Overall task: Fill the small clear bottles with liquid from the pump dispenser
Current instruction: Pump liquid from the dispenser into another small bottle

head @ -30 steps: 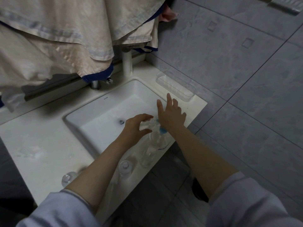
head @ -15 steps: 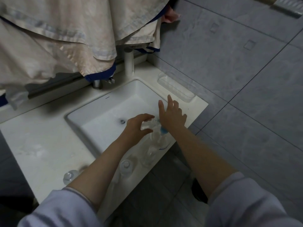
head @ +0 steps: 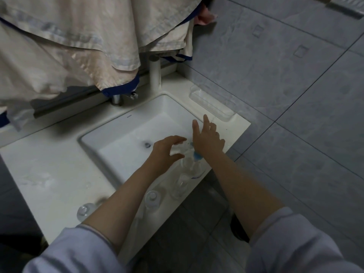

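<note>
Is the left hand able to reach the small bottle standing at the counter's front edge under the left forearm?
Probably yes, but not right away. The left hand grips a small clear bottle at the pump dispenser. Nothing covers the front-edge bottle; only the forearm passes above it.

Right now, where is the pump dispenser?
In the head view, the pump dispenser stands on the counter's front edge right of the sink, under the right hand, with the left hand beside it.
</note>
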